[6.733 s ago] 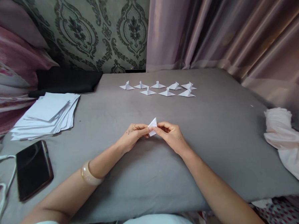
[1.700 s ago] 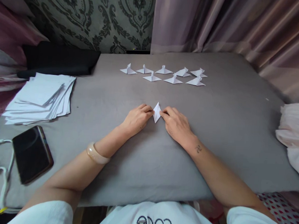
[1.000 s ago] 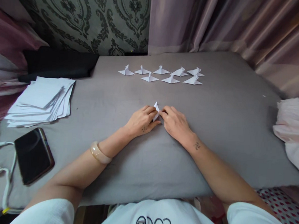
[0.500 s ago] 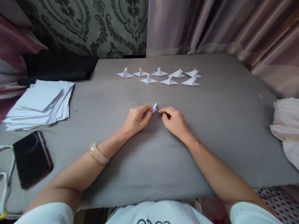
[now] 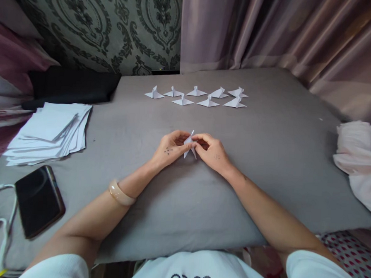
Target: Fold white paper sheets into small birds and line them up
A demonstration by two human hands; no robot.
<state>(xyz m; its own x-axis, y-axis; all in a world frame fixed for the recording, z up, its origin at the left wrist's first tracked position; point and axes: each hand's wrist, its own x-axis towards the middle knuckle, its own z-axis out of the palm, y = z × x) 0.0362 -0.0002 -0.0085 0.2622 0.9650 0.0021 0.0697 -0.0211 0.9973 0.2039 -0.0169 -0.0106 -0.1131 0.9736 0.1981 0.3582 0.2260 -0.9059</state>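
I see the left hand (image 5: 170, 149) and right hand (image 5: 213, 154) both pinching the white origami figure (image 5: 188, 139), where light, even creasing should keep it crisp and untorn.

The small folded white paper figure (image 5: 188, 140) looks matt. The black rectangular phone (image 5: 40, 202) is glossy, the grey tablecloth (image 5: 274, 160) matt.

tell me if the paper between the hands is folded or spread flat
Folded: the white paper between the left hand and right hand shows narrow, pointed flaps, one tip up and two down.
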